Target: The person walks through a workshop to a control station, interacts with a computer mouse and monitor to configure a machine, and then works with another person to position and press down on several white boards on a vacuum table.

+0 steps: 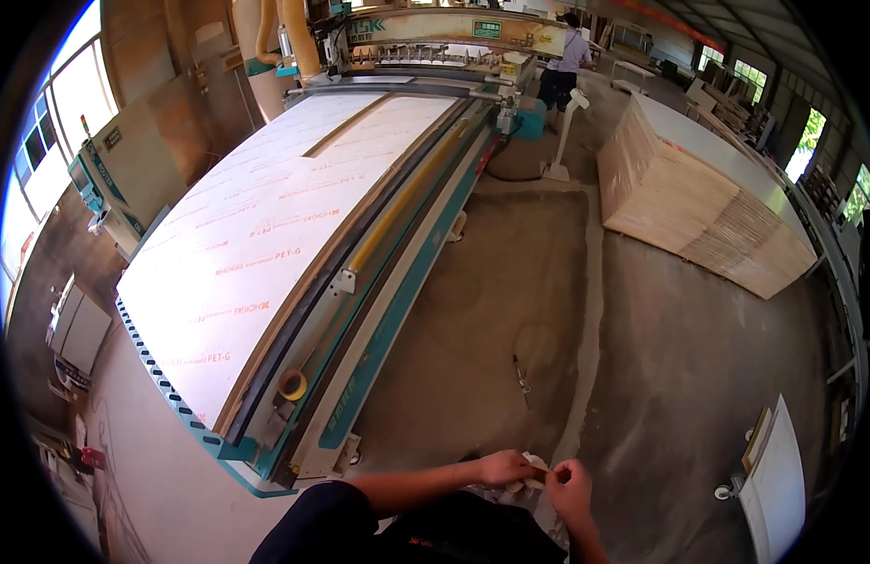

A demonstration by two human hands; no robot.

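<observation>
My left hand [502, 467] and my right hand [567, 484] are close together at the lower centre, in front of my body, fingers curled around a small brown piece [538, 474] with whitish material [532, 462] behind it; what these are is unclear. To their left is the near end of a large cutting machine [364, 376], bearing a white printed sheet [228, 244] with a narrow slot in its far part. A roll of yellow tape [292, 385] lies on the machine's near rail.
A co-worker [562, 70] stands beside the machine's gantry [421, 38]. A tall stack of boards [670, 197] is on the right, a white board on a wheeled trolley [773, 479] at lower right. A control cabinet [134, 169] is at left. A hose lies on the concrete floor [472, 320].
</observation>
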